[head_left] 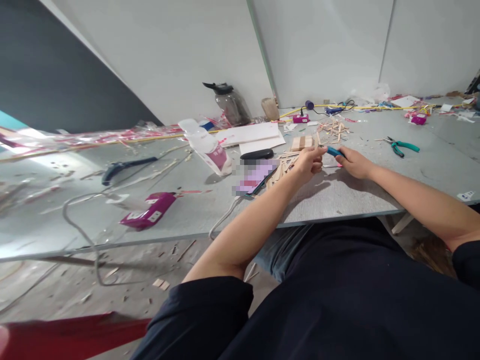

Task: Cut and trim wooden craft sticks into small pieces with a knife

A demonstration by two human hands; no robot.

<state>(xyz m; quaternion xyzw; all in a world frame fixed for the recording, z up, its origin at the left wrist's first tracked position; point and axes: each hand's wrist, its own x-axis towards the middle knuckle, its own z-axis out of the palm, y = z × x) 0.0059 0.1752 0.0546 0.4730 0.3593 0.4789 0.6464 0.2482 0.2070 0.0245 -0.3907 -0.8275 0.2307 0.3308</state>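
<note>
My right hand point(354, 162) is wrapped round a blue-handled tool point(334, 151), whose kind I cannot make out. At the tool's far end my left hand point(312, 160) is closed in a pinch; what lies between its fingers is too small to tell. Loose wooden sticks point(278, 175) are heaped on the table just left of my left hand. Behind that hand lies a banded bundle of wooden sticks point(301, 143). A phone point(258, 176) with a lit, partly blurred screen rests beside the loose sticks.
Green-handled pliers point(407, 146) lie at the right on the grey table point(375, 192). More sticks point(333, 131) are scattered farther back. To the left are a black case point(257, 154), a plastic cup point(212, 152), a purple power strip point(150, 211) and its cable. A jug point(232, 106) stands by the wall.
</note>
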